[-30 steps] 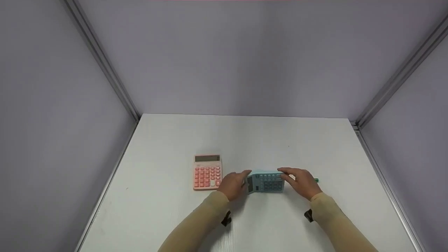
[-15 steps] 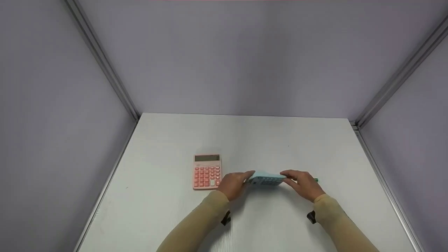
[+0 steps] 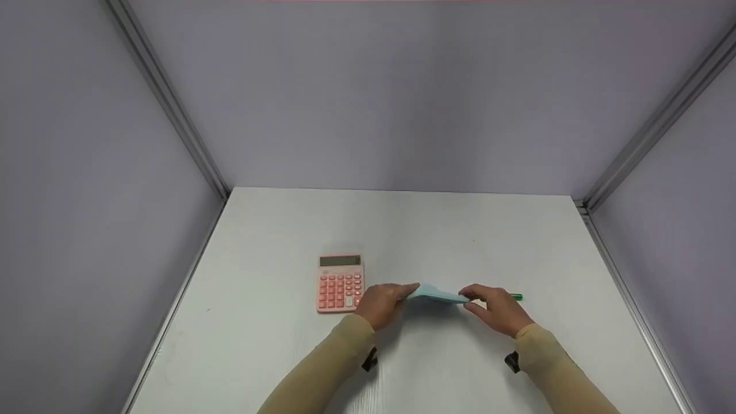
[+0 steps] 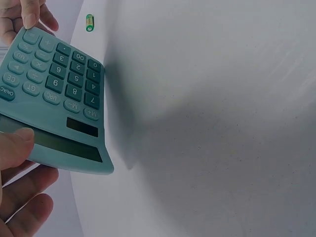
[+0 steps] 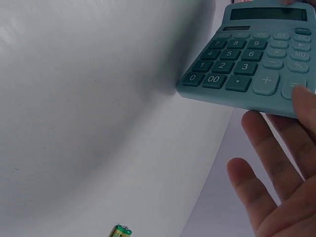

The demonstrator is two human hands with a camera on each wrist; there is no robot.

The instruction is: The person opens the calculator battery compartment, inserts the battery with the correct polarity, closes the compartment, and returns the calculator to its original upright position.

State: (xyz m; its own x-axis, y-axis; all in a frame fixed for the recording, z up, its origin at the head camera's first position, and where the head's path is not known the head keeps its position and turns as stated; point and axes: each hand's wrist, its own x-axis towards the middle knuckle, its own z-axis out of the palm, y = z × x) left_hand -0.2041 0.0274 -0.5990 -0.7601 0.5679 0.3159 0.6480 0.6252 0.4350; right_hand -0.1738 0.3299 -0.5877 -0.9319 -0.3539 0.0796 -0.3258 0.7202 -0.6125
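Both hands hold a teal calculator (image 3: 434, 294) by its two ends. My left hand (image 3: 382, 305) pinches the display end, its thumb over the screen in the left wrist view. At the other end my right hand (image 3: 495, 309) pinches the corner, thumb by the equals key and fingers behind. From the head view only a thin pale blue side shows and the keys are hidden; both wrist views show the key face (image 5: 247, 64), which is turned toward the person and down. One long edge is close to the table, above its own shadow.
A pink calculator (image 3: 340, 282) lies face up on the white table (image 3: 276, 230), just left of my left hand. A green battery (image 4: 90, 22) lies beyond my right hand. Grey panels (image 3: 368, 92) enclose the back and sides.
The teal calculator has tipped over so its keys no longer face the head view. My right hand has shifted slightly right and nearer the person, uncovering more of the battery.
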